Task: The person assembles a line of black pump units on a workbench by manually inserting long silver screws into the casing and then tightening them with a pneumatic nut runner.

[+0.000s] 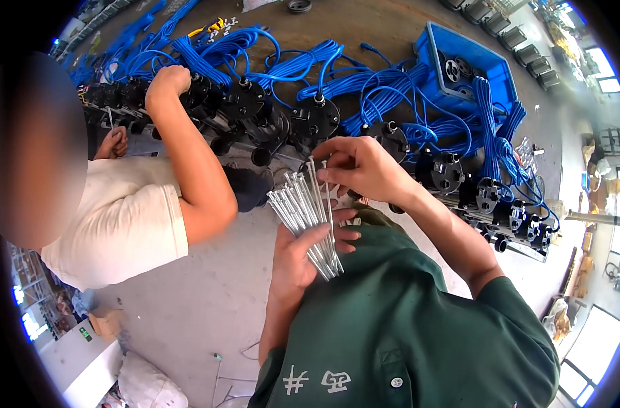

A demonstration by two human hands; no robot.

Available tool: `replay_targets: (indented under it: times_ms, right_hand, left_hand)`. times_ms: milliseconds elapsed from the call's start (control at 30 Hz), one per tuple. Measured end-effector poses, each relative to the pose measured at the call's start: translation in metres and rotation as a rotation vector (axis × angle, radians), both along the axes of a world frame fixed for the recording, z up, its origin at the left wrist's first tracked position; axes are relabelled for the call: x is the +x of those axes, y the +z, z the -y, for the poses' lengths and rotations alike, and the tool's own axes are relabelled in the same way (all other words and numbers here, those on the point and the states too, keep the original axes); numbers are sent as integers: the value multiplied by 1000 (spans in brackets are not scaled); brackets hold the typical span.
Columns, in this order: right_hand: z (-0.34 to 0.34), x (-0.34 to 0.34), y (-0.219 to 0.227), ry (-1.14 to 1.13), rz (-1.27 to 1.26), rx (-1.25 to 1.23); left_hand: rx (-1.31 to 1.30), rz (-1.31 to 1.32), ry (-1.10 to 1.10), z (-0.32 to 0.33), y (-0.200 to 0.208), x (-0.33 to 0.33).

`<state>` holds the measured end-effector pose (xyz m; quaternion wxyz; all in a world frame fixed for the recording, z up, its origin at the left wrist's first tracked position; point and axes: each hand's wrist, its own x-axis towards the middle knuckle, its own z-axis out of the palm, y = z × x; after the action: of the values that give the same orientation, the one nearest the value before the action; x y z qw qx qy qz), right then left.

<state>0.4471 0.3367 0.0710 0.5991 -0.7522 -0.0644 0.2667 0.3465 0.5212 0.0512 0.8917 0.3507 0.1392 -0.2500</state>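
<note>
A bundle of long silver bolts [297, 204] lies across my left hand [297, 251], whose thumb is closed over the shafts. The heads point up and away, the tips down toward my green shirt. At the bundle's far right, my right hand [364, 166] pinches one or two bolts [314, 178] near their heads, slightly apart from the rest. Just beyond my hands stands a row of black round pump-like housings [314, 119] on the bench, with blue cables rising from them.
Coiled blue cables [310, 64] cover much of the bench. A blue crate [429, 51] with black round parts stands at the far right. At my left a person in a light shirt [129, 211] works on the same row, one arm raised. More housings [521, 217] continue rightward.
</note>
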Motion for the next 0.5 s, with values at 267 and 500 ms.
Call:
replay_targets:
  times_ms: [267, 500]
  right_hand:
    - [5, -2, -4, -140, 48, 121]
    - [54, 39, 30, -487, 48, 274]
  left_hand:
    - [23, -7, 10, -3, 6, 2]
    - [137, -36, 4, -8, -1, -11]
